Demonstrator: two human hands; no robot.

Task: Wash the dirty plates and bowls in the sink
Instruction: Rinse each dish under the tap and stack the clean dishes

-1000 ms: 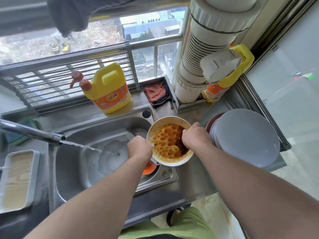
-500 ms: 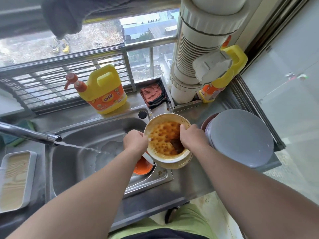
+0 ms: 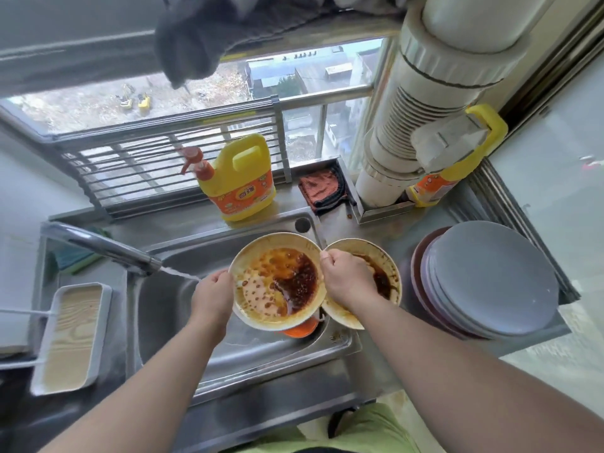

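Hiding under the upper bowl point(image 3: 277, 281), an orange object point(image 3: 299, 328) in the sink point(image 3: 248, 351), only its edge in view, kind not clear. Cut off by the right hand point(image 3: 348, 281), the near-left part of the second bowl point(image 3: 376, 273), so impossible to say how that bowl is supported underneath. Not possible to see the fingertips of either hand, only knuckles and backs. Left hand point(image 3: 212, 294) curled on the left rim of the upper bowl, right hand curled on its right rim, so held between both, above the right part of the sink and overlapping the left edge of the second bowl. Inside the upper bowl, cream walls stained orange, dark red-brown oily sauce collected toward the right side, paler liquid with round oil drops toward the near-left. Second bowl also cream, with dark sauce, at the sink edge on the steel counter point(image 3: 385, 371). Running from the faucet point(image 3: 104, 248), a thin stream of water into the sink, left of the bowls. Just right of the bowls, a stack of grey plates point(image 3: 490, 279) upside down on the counter.
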